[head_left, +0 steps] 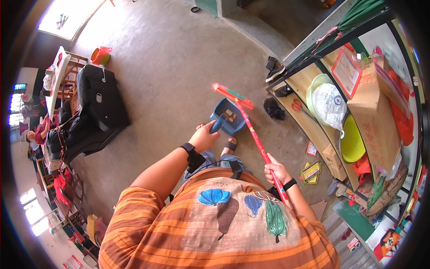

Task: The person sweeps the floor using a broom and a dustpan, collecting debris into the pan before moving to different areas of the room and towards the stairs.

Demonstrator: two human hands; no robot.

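Near the centre of the head view, the left hand (204,137) is closed around the handle (219,123) of a blue dustpan (232,128), its debris-holding pan toward one o'clock. At four o'clock, the right hand (277,171) grips a red broom (256,142), its bristled head (233,95) beyond the pan's far edge.

Daylight glares at me through windows (33,210) in the white wall (26,169); the grey floor (156,67) gleams between a bulky black armchair (107,112) on the left and crowded, dark-framed wooden shelves (301,85) on the right.
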